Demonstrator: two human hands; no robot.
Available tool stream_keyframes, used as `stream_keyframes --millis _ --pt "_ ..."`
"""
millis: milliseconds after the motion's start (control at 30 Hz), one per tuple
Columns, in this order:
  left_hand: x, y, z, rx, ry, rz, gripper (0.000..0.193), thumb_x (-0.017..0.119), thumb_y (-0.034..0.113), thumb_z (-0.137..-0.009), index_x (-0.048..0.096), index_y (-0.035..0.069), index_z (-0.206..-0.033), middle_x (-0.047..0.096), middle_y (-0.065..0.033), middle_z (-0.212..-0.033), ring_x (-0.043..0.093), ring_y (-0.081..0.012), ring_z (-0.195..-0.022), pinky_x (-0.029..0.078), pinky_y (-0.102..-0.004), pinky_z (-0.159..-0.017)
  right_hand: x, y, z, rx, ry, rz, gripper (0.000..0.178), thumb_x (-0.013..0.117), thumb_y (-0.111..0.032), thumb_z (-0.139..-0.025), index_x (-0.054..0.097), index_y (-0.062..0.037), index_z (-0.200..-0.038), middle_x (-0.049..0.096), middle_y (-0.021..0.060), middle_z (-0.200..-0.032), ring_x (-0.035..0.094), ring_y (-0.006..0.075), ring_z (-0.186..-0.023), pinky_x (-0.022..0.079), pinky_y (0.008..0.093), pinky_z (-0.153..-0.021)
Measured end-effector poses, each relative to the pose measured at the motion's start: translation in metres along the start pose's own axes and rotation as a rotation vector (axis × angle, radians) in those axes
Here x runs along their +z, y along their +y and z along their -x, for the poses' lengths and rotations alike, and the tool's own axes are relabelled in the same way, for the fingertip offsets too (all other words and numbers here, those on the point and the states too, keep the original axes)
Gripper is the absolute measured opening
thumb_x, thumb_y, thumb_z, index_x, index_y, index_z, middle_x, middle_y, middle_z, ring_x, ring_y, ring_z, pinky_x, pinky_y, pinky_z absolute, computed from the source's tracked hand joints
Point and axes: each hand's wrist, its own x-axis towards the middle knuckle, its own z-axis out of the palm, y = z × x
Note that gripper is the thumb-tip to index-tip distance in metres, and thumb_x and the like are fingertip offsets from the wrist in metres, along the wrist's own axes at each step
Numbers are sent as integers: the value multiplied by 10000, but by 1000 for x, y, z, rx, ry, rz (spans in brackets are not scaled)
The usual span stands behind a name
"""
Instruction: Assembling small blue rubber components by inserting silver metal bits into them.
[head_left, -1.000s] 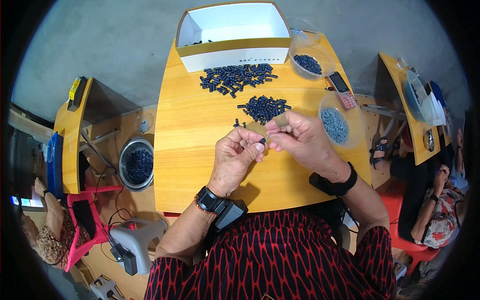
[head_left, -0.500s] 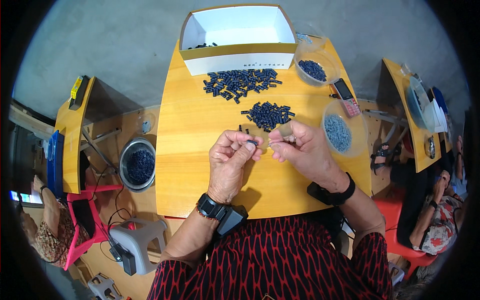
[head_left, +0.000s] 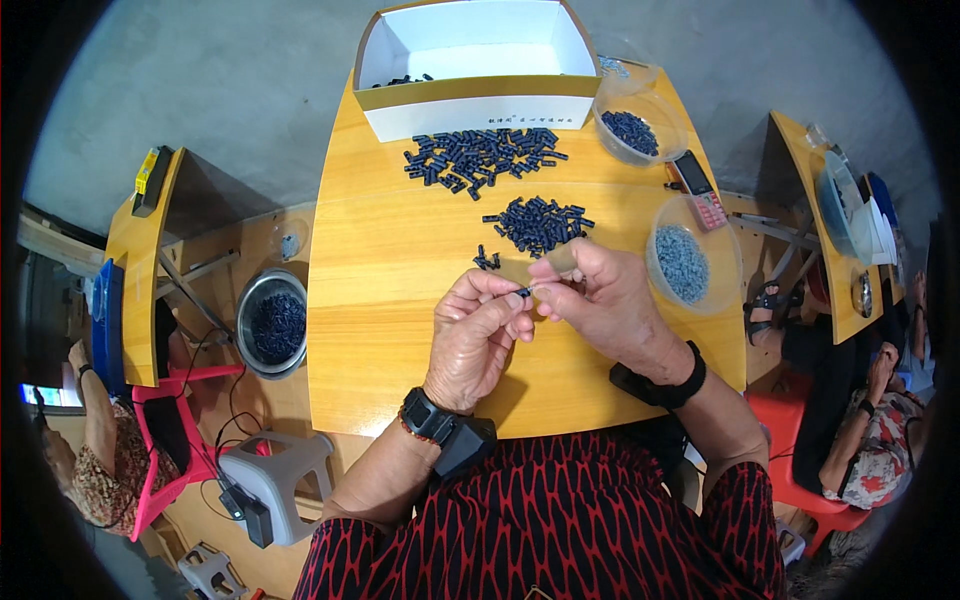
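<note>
My left hand (head_left: 476, 335) pinches a small dark blue cylindrical piece (head_left: 523, 292) between thumb and forefinger, above the table. At that piece's right end, the fingertips of my right hand (head_left: 600, 300) are pressed together; what they hold is too small and covered to make out. Just beyond the hands lie a few loose dark pieces (head_left: 487, 259) and a pile of similar pieces (head_left: 541, 226). A larger spread of dark cylinders (head_left: 480, 158) lies farther back, in front of the box.
A white box (head_left: 475, 122) with a gold rim stands at the back. Along the right edge are a tub of light blue-grey bits (head_left: 681, 265), a tub of dark parts (head_left: 630, 133) and a phone (head_left: 697, 190). A metal bowl (head_left: 273, 325) sits left, below table height.
My two hands have come together, so the right fingertips now meet the end of the dark piece. Before, a small gap separated them, with a tiny light speck at the right fingertips.
</note>
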Motion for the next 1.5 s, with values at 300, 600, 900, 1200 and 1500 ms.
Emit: stream_keyframes --millis 300,600,900,1200,1500 --pt "3 -3 3 36 48 -94 123 577 -87 -899 592 29 -936 688 -154 -907 685 -182 -725 575 -302 -644 -15 -9 -3 -364 -122 591 81 692 -36 -857 632 9 -887 644 98 -738 666 147 -677 489 270 -564" --pt "1 -4 1 6 -3 -51 113 566 -80 -916 591 24 -952 685 -167 -949 698 -194 -761 597 -302 -670 -14 4 2 -38 -81 -45 59 625 -4 -916 639 20 -968 655 33 -802 648 84 -731 529 235 -646" --pt "1 -5 2 -24 9 -3 116 564 -76 -922 597 22 -975 688 -165 -925 701 -192 -759 600 -296 -676 -13 8 -1 -235 -69 211 92 698 -26 -841 621 8 -805 626 87 -727 623 143 -634 474 272 -560" --pt "3 -11 4 65 15 -174 94 597 -55 -918 587 34 -945 686 -126 -890 695 -179 -746 591 -293 -662 -14 7 0 -394 -116 324 82 686 1 -812 609 -5 -783 608 113 -726 615 235 -616 468 316 -551" --pt "-5 -2 1 33 26 -29 69 592 1 -929 595 42 -985 660 -105 -874 641 -154 -686 535 -278 -618 -38 -2 -3 89 109 168 69 634 -11 -868 668 19 -920 610 107 -770 624 182 -678 485 302 -606"
